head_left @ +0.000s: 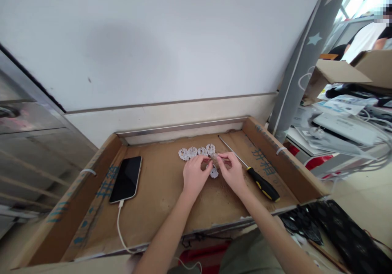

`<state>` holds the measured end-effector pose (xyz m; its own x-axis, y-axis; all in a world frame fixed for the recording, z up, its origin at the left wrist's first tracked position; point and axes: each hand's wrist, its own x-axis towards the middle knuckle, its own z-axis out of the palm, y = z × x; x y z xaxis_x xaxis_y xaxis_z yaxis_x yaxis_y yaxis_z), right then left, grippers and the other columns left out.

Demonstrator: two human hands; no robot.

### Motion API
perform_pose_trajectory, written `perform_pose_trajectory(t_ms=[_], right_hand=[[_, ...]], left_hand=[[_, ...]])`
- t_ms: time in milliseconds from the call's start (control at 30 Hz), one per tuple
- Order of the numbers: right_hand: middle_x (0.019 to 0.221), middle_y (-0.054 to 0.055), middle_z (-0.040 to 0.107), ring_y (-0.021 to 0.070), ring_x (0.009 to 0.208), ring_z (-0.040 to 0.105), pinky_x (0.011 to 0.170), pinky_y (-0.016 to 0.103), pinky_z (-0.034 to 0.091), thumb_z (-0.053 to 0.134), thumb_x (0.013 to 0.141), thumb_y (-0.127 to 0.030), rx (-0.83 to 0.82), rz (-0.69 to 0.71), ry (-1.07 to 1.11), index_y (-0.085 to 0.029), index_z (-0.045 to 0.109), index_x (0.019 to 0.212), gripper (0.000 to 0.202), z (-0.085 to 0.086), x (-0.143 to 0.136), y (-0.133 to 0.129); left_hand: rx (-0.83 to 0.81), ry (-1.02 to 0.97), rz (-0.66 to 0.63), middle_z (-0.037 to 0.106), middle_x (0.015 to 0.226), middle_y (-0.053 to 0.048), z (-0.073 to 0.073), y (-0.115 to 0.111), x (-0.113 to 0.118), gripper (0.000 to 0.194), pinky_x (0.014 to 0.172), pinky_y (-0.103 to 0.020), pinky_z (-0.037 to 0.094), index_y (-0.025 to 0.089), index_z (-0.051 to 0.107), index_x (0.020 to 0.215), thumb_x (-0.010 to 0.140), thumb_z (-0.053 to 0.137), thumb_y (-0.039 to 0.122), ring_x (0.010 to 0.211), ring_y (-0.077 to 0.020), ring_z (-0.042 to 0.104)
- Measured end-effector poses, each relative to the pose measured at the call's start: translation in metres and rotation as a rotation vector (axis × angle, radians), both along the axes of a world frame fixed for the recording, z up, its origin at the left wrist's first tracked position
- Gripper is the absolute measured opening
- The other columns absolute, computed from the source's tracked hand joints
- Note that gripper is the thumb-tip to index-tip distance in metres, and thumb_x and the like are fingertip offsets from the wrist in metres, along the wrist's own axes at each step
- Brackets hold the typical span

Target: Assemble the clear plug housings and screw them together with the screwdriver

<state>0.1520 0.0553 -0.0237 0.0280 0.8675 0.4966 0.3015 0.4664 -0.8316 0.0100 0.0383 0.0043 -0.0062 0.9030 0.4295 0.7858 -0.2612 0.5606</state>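
Note:
My left hand (196,172) and my right hand (231,171) meet over the cardboard surface, fingers pinched together around a small clear piece (214,158), partly hidden by the fingertips. Just below it, between the hands, lies a whitish translucent part (213,172). Behind the hands several similar round parts with metal pieces on them stand in a row, among them one at the left end (183,154) and one at the right end (210,148). A screwdriver (262,184) with a black and yellow handle lies to the right of my right hand.
A black-screened phone (126,179) with a white cable (120,229) lies at the left. Cardboard walls (275,155) edge the work surface (159,200). Boxes, bagged items and cables crowd a bench (346,129) at the right; a person (367,37) is behind it.

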Motion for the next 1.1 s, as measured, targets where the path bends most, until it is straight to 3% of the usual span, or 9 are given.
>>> perform_pose_trajectory(t_ms=[133, 267, 400, 467, 600, 900, 1100], right_hand=[[0.100, 0.007, 0.058, 0.0120, 0.091, 0.056, 0.081, 0.031, 0.051, 0.051, 0.089, -0.038, -0.016, -0.021, 0.012, -0.011, 0.057, 0.100, 0.030, 0.000, 0.001, 0.001], [0.098, 0.006, 0.057, 0.0117, 0.089, 0.056, 0.080, 0.031, 0.050, 0.049, 0.090, -0.039, -0.045, -0.178, 0.066, -0.011, 0.055, 0.104, 0.032, 0.000, 0.007, 0.005], [0.088, 0.004, 0.056, 0.0083, 0.076, 0.054, 0.070, 0.025, 0.050, 0.049, 0.090, -0.040, -0.098, -0.239, 0.082, -0.011, 0.055, 0.103, 0.032, 0.000, 0.012, 0.005], [0.086, 0.003, 0.056, 0.0078, 0.074, 0.053, 0.069, 0.025, 0.049, 0.050, 0.089, -0.039, -0.120, -0.217, 0.078, -0.011, 0.055, 0.102, 0.031, 0.000, 0.012, 0.004], [0.086, 0.003, 0.056, 0.0075, 0.073, 0.053, 0.069, 0.024, 0.050, 0.051, 0.089, -0.038, -0.182, -0.141, 0.117, -0.011, 0.056, 0.100, 0.030, -0.002, 0.010, 0.005], [0.098, 0.006, 0.056, 0.0090, 0.078, 0.056, 0.066, 0.024, 0.052, 0.049, 0.090, -0.038, -0.405, 0.094, 0.411, -0.012, 0.048, 0.119, 0.039, -0.008, 0.019, 0.023], [0.105, 0.007, 0.056, 0.0112, 0.086, 0.058, 0.073, 0.028, 0.054, 0.053, 0.089, -0.034, -0.481, 0.179, 0.510, -0.012, 0.051, 0.117, 0.036, -0.003, 0.017, 0.022]], left_hand=[[-0.005, -0.014, -0.013, 0.070, 0.087, 0.001, -0.001, 0.002, -0.002, 0.009, 0.079, -0.033, 0.046, 0.024, 0.064, 0.088, 0.084, 0.056, 0.027, 0.084, -0.0177, 0.062], [0.001, -0.111, 0.089, 0.069, 0.094, 0.000, -0.002, 0.006, -0.012, 0.013, 0.080, -0.033, 0.047, 0.024, 0.063, 0.092, 0.085, 0.053, 0.027, 0.087, -0.0179, 0.062], [-0.069, -0.034, -0.058, 0.068, 0.098, -0.001, -0.002, 0.006, -0.017, 0.015, 0.085, -0.035, 0.046, 0.026, 0.064, 0.095, 0.083, 0.055, 0.027, 0.092, -0.0199, 0.060], [-0.099, 0.048, -0.132, 0.067, 0.096, -0.002, -0.003, 0.004, -0.015, 0.017, 0.086, -0.036, 0.045, 0.025, 0.065, 0.096, 0.083, 0.056, 0.029, 0.095, -0.0214, 0.059], [-0.144, 0.105, -0.162, 0.067, 0.094, -0.004, -0.005, 0.004, -0.009, 0.020, 0.082, -0.036, 0.045, 0.023, 0.064, 0.100, 0.085, 0.053, 0.030, 0.092, -0.0219, 0.057], [-0.194, 0.006, -0.228, 0.067, 0.090, -0.002, -0.011, 0.007, -0.013, 0.019, 0.078, -0.034, 0.045, 0.024, 0.063, 0.100, 0.083, 0.056, 0.029, 0.086, -0.0209, 0.058], [-0.170, -0.023, -0.287, 0.066, 0.090, 0.000, -0.009, 0.006, -0.011, 0.019, 0.079, -0.034, 0.045, 0.025, 0.062, 0.099, 0.082, 0.056, 0.023, 0.087, -0.0194, 0.057]])
